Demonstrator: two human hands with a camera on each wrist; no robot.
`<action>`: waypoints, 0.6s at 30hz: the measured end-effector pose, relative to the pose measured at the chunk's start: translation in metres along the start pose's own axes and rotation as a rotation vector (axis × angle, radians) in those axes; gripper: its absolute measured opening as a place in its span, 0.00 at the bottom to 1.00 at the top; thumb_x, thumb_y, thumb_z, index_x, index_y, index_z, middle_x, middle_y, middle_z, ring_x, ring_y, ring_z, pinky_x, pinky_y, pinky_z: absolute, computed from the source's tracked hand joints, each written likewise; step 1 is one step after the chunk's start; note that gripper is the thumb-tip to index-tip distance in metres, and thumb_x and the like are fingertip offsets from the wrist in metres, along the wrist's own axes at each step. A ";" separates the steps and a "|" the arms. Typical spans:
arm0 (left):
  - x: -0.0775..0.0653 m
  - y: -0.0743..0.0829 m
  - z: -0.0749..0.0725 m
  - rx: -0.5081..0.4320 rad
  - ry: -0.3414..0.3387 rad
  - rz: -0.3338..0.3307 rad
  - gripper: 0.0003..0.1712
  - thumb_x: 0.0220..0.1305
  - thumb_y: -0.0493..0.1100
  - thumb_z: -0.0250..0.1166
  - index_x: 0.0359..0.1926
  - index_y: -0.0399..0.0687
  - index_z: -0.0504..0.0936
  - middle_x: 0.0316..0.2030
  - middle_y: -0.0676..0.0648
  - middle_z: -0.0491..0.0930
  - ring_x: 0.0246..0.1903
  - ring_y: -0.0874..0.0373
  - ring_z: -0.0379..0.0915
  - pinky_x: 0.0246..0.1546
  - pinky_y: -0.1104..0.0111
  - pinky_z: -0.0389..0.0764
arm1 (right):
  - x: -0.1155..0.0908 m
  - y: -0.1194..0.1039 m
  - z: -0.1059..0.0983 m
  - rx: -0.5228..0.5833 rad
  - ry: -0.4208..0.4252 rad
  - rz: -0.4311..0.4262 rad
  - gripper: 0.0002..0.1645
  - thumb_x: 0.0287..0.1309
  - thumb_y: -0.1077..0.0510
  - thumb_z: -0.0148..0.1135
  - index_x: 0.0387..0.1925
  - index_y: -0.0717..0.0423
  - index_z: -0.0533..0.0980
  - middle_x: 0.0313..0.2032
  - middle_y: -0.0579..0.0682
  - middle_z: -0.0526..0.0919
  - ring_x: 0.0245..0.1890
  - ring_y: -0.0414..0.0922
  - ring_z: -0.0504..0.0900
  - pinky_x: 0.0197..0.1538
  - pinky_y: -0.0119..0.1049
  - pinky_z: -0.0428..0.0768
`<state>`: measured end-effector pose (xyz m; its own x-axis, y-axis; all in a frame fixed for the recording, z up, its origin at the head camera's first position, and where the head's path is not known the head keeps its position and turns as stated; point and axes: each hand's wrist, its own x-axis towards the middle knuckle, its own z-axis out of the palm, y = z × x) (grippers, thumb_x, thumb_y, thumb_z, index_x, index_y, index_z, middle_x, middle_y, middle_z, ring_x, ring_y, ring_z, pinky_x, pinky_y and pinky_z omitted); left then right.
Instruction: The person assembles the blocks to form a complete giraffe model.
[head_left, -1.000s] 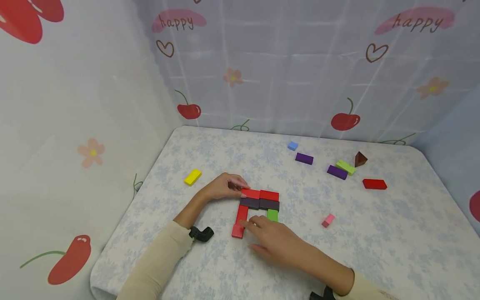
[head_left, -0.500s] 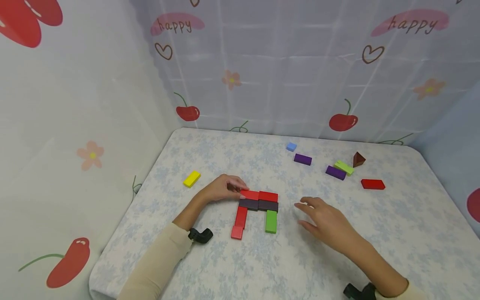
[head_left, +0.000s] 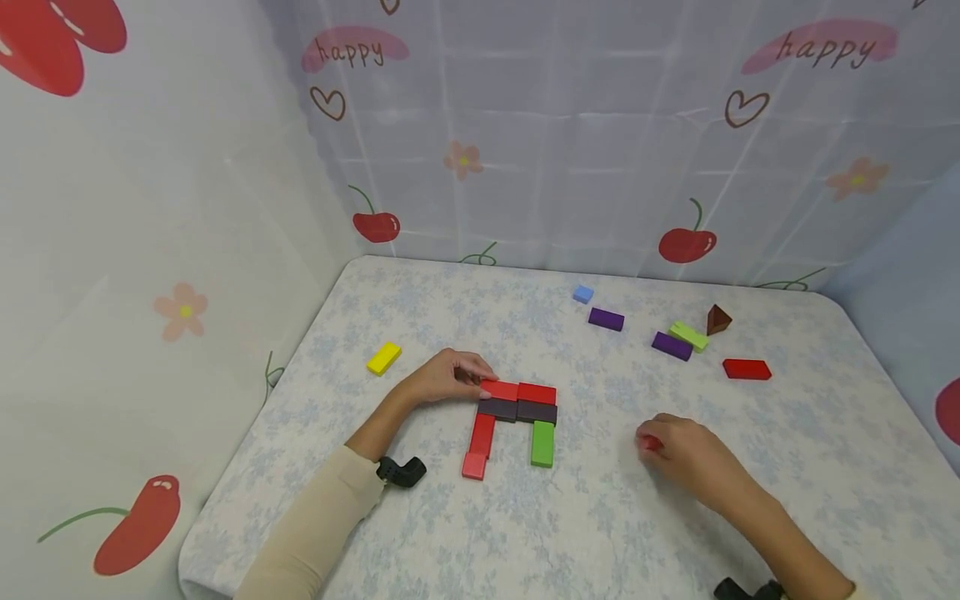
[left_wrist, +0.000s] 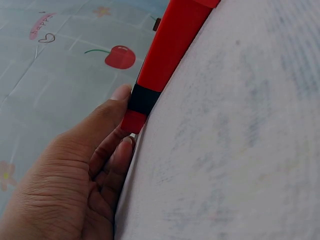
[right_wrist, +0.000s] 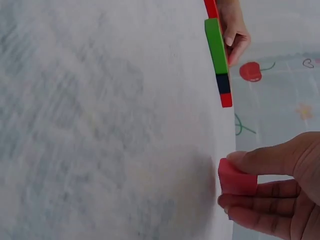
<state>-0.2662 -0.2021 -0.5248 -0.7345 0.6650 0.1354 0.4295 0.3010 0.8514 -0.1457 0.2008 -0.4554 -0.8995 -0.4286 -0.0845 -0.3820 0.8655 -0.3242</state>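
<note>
Flat on the table, toy blocks form an arch. Two red blocks, left (head_left: 501, 389) and right (head_left: 537, 392), top it over two black blocks, left (head_left: 497, 409) and right (head_left: 537, 412). Its left leg is a red block (head_left: 482, 435) with a lighter red block (head_left: 474, 466) at the near end; a green block (head_left: 542, 443) is its right leg. The left hand (head_left: 444, 375) pinches the left end of the upper left red block between thumb and fingers. To the right of the arch, the right hand (head_left: 693, 460) pinches a small pinkish-red block (right_wrist: 237, 179), low over the tabletop.
A yellow block (head_left: 384, 358) lies left. Toward the back right are a blue block (head_left: 582, 293), purple blocks, one nearer the middle (head_left: 606, 319) and one farther right (head_left: 672, 346), a light green block (head_left: 688, 335), a brown triangular block (head_left: 718, 319) and a red block (head_left: 747, 368).
The right hand has moved right, away from the arch's legs, and now holds the small pinkish block that lay on the table. The left hand has stayed at the arch's upper left corner.
</note>
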 end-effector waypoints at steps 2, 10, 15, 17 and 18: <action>0.000 0.001 0.000 0.000 -0.002 -0.003 0.17 0.59 0.41 0.77 0.50 0.48 0.90 0.46 0.52 0.86 0.39 0.58 0.79 0.43 0.66 0.82 | -0.002 -0.007 0.002 0.071 0.034 -0.047 0.11 0.52 0.65 0.77 0.37 0.52 0.84 0.35 0.42 0.82 0.34 0.39 0.80 0.41 0.38 0.85; 0.000 0.003 -0.001 -0.004 -0.004 -0.016 0.16 0.59 0.42 0.77 0.50 0.50 0.90 0.46 0.53 0.86 0.39 0.58 0.79 0.42 0.66 0.82 | -0.006 -0.042 0.013 0.268 0.058 -0.241 0.14 0.50 0.64 0.79 0.35 0.45 0.85 0.37 0.36 0.83 0.34 0.34 0.78 0.37 0.30 0.82; -0.001 0.014 -0.003 -0.013 -0.012 -0.031 0.16 0.59 0.37 0.76 0.50 0.42 0.89 0.47 0.45 0.86 0.39 0.54 0.79 0.43 0.65 0.81 | -0.006 -0.061 0.032 0.369 0.081 -0.449 0.15 0.48 0.69 0.78 0.37 0.53 0.86 0.38 0.42 0.84 0.36 0.35 0.82 0.39 0.29 0.84; -0.001 0.015 -0.002 -0.011 -0.016 -0.025 0.17 0.60 0.35 0.75 0.50 0.37 0.88 0.48 0.40 0.85 0.39 0.52 0.78 0.43 0.64 0.81 | -0.006 -0.066 0.037 0.326 0.096 -0.471 0.14 0.47 0.67 0.79 0.36 0.52 0.86 0.38 0.41 0.84 0.37 0.35 0.83 0.40 0.30 0.84; 0.000 0.014 -0.002 -0.008 -0.018 -0.022 0.17 0.60 0.34 0.75 0.51 0.36 0.88 0.48 0.39 0.85 0.39 0.51 0.78 0.43 0.64 0.81 | -0.007 -0.068 0.039 0.296 0.100 -0.462 0.13 0.47 0.66 0.80 0.36 0.51 0.87 0.38 0.40 0.85 0.38 0.36 0.83 0.40 0.31 0.84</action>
<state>-0.2608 -0.1993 -0.5117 -0.7342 0.6703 0.1077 0.4088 0.3099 0.8584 -0.1056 0.1347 -0.4692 -0.6738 -0.7070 0.2147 -0.6787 0.4774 -0.5581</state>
